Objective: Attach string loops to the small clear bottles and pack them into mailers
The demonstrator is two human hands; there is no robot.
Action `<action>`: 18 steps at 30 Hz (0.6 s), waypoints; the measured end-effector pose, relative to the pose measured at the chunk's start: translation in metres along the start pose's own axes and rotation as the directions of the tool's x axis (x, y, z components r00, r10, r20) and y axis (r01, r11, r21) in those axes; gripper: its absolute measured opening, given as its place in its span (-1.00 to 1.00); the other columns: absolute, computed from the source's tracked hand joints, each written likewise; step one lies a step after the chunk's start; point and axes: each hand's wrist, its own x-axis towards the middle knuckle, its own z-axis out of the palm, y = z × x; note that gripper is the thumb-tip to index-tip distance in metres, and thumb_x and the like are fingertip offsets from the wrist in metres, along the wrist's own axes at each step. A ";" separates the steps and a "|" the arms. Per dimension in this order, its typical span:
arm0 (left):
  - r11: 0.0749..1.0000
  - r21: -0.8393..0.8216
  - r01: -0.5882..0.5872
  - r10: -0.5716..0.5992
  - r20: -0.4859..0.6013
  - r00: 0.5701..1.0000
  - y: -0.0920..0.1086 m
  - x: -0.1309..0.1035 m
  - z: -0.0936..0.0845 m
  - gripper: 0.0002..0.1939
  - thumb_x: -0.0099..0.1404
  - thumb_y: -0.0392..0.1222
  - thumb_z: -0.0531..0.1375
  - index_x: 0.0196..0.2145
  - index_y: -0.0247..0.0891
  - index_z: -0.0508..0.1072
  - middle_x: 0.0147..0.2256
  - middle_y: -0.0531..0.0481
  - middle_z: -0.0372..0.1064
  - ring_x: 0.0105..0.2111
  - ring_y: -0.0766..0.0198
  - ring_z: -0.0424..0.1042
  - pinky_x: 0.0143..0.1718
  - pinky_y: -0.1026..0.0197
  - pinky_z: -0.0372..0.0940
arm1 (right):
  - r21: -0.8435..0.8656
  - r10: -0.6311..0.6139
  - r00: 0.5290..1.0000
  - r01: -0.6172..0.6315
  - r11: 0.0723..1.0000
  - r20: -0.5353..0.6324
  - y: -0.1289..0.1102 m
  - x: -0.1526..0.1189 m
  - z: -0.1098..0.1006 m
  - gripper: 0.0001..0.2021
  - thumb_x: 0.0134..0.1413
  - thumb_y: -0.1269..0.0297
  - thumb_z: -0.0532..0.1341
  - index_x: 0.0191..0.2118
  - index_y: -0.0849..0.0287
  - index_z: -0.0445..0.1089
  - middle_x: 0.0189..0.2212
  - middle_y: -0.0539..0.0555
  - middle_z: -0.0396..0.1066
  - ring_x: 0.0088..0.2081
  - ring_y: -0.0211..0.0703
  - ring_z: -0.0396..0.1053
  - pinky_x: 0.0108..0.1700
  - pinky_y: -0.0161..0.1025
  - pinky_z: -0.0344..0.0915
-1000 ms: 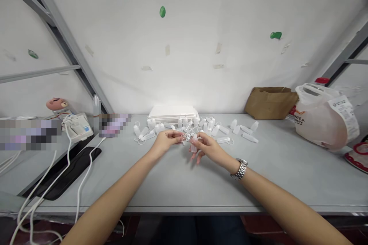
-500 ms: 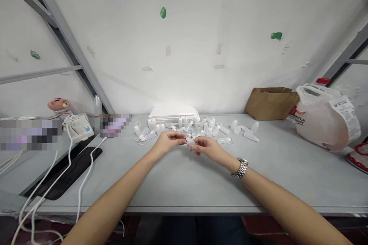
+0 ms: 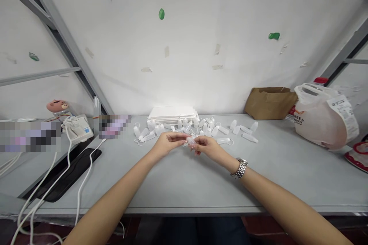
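Between my fingertips, above the middle of the grey table, is a small translucent squeeze bottle [image 3: 191, 141]. My right hand [image 3: 208, 147] is closed round its body with thumb and fingers. On the other side, my left hand [image 3: 168, 142] pinches its top end; whether cap or nozzle sits there is too small to tell. Just behind my hands lie several more squeeze bottles [image 3: 223, 130], some upright, some on their sides. A few have a looped cap strap [image 3: 230, 141].
White stacked sheets or boxes [image 3: 172, 113] stand against the wall. A brown cardboard box [image 3: 270, 103] and a white plastic bag [image 3: 319, 122] are at the right. White cables [image 3: 90, 168], a power strip [image 3: 79, 130] and a black flat object [image 3: 71, 176] lie at the left.
The bottle has tilted slightly between my fingers, and both hands keep nearly the same place. The whole view has shifted a little.
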 end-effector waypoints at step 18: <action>0.990 -0.137 0.017 -0.048 -0.221 0.974 -0.003 0.001 0.015 -0.75 -0.10 -0.11 0.33 -0.41 -0.25 0.52 -0.28 -0.05 0.49 -0.19 0.12 0.39 -0.10 0.10 0.21 | -0.088 -0.122 0.990 0.116 0.989 -0.071 -0.008 -0.006 0.008 -0.73 -0.06 0.07 0.21 -0.46 0.22 0.37 -0.60 -0.03 0.29 -0.53 -0.28 0.24 -0.43 -0.31 0.19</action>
